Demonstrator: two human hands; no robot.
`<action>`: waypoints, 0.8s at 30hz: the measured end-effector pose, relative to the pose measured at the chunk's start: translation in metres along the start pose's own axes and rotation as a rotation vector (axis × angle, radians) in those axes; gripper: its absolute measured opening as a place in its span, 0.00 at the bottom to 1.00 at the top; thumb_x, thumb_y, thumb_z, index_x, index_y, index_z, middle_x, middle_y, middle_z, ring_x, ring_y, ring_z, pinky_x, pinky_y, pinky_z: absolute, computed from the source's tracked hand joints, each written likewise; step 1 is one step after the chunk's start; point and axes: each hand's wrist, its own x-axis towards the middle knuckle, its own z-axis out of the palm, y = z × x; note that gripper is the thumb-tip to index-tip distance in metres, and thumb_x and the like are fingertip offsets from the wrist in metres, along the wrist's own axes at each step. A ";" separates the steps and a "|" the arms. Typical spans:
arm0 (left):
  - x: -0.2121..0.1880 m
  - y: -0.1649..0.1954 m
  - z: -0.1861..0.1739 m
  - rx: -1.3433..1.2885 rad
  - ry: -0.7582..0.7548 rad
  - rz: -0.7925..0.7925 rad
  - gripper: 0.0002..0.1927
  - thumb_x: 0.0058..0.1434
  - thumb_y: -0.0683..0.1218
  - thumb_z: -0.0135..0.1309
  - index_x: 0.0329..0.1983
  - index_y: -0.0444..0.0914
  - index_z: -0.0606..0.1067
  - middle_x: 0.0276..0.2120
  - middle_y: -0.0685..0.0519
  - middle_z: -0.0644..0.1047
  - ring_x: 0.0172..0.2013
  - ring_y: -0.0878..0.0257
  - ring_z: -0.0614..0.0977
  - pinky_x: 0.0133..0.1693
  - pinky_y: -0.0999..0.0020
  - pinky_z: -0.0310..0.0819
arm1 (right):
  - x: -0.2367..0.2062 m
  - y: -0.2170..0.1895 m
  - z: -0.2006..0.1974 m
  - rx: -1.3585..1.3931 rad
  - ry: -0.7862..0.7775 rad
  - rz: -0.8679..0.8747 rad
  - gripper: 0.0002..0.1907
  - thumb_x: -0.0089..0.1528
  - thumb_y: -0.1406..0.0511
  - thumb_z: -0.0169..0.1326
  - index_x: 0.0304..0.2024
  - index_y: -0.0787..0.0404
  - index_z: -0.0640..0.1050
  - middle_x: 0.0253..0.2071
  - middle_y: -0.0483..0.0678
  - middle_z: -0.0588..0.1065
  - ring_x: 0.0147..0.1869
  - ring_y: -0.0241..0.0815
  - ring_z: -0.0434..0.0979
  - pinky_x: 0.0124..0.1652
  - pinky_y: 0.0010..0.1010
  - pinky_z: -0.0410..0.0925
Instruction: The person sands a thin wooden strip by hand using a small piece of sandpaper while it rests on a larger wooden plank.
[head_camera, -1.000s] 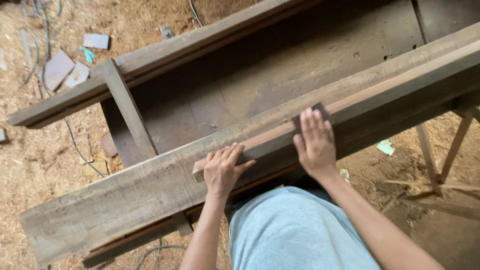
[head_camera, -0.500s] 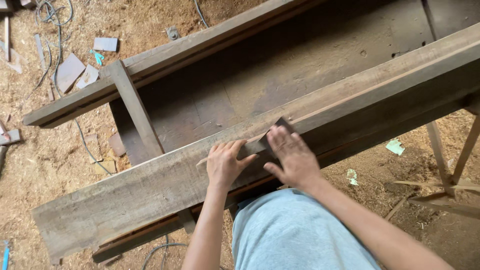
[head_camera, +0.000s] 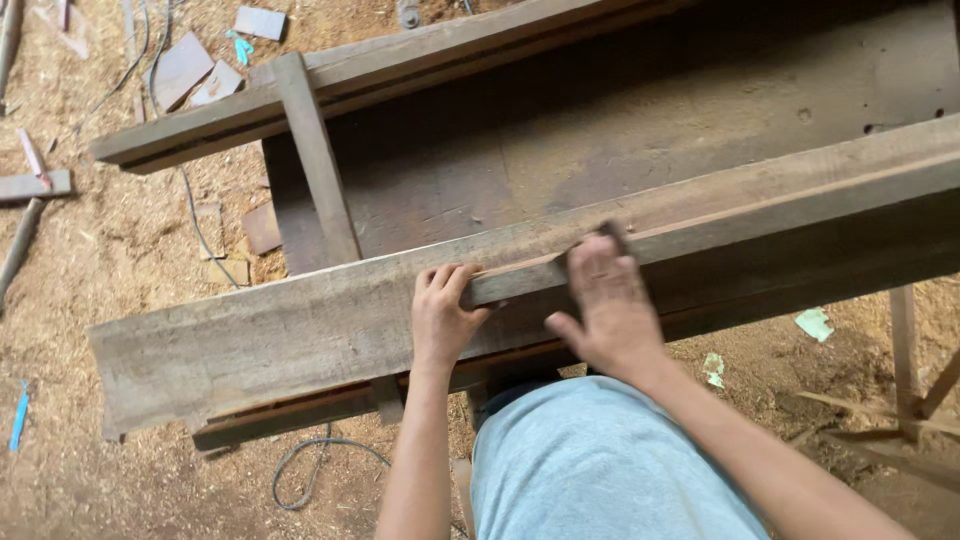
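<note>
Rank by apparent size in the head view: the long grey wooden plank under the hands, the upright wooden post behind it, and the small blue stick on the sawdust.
1. Long grey wooden plank
2. Upright wooden post
3. Small blue stick

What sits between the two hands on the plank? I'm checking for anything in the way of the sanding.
Nothing loose: in the head view only a bare stretch of the narrow strip on the plank separates left hand from right hand.

Right hand (head_camera: 603, 305) blurred; dark pad (head_camera: 600, 236) mostly hidden
</note>
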 end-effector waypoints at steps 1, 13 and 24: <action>-0.001 -0.002 0.000 -0.045 0.003 0.003 0.34 0.36 0.42 0.72 0.51 0.44 0.78 0.49 0.53 0.79 0.53 0.50 0.75 0.56 0.57 0.73 | 0.005 -0.008 0.006 0.023 -0.078 -0.069 0.48 0.69 0.38 0.26 0.76 0.63 0.33 0.79 0.53 0.27 0.81 0.43 0.19 0.72 0.40 0.25; 0.002 -0.007 0.000 -0.097 0.054 0.102 0.34 0.33 0.38 0.70 0.49 0.41 0.78 0.47 0.52 0.79 0.49 0.48 0.76 0.51 0.57 0.73 | 0.027 -0.042 0.016 0.102 -0.222 -0.055 0.44 0.69 0.39 0.34 0.77 0.58 0.51 0.80 0.50 0.46 0.80 0.47 0.44 0.74 0.39 0.42; 0.002 -0.010 0.000 -0.077 0.054 0.124 0.31 0.34 0.38 0.70 0.46 0.41 0.79 0.45 0.53 0.80 0.48 0.50 0.78 0.50 0.58 0.74 | 0.030 -0.040 0.026 0.034 -0.128 -0.051 0.39 0.71 0.43 0.30 0.78 0.54 0.45 0.81 0.45 0.41 0.84 0.40 0.31 0.76 0.40 0.32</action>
